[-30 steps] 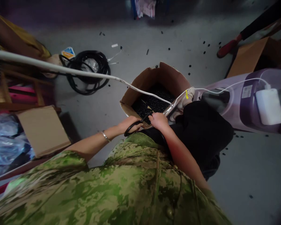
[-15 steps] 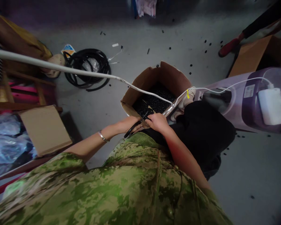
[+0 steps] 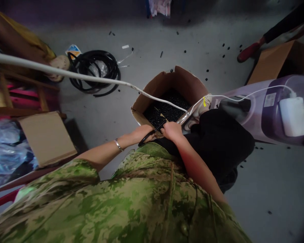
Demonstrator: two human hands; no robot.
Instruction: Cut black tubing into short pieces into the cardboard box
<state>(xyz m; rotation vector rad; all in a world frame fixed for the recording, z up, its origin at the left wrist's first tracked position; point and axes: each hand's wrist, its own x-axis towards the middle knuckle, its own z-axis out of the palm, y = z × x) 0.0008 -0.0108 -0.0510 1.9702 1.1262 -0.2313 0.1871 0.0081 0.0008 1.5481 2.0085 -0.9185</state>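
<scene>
My left hand (image 3: 142, 132) is closed around black-handled scissors (image 3: 145, 138), their dark loop bowing out below the fingers. The blades point up and right, toward my right hand (image 3: 172, 131). That hand is closed in a pinch at the scissors' tip; what it holds is hidden by its fingers. Both hands are over the near edge of a cardboard box (image 3: 190, 82). Inside the box lies a heap of small black pieces (image 3: 164, 109), with a tan scrap on top.
A white cable (image 3: 96, 79) crosses above the box. Right of it stands a purple-and-white appliance (image 3: 258, 101) with a white adapter (image 3: 294, 116). A coil of black tubing (image 3: 91, 72) lies on the floor. Other people's feet show at left and right.
My left hand and the scissors have shifted slightly right, closer to my right hand. The scissors' blades now look closed together. My right hand has barely moved.
</scene>
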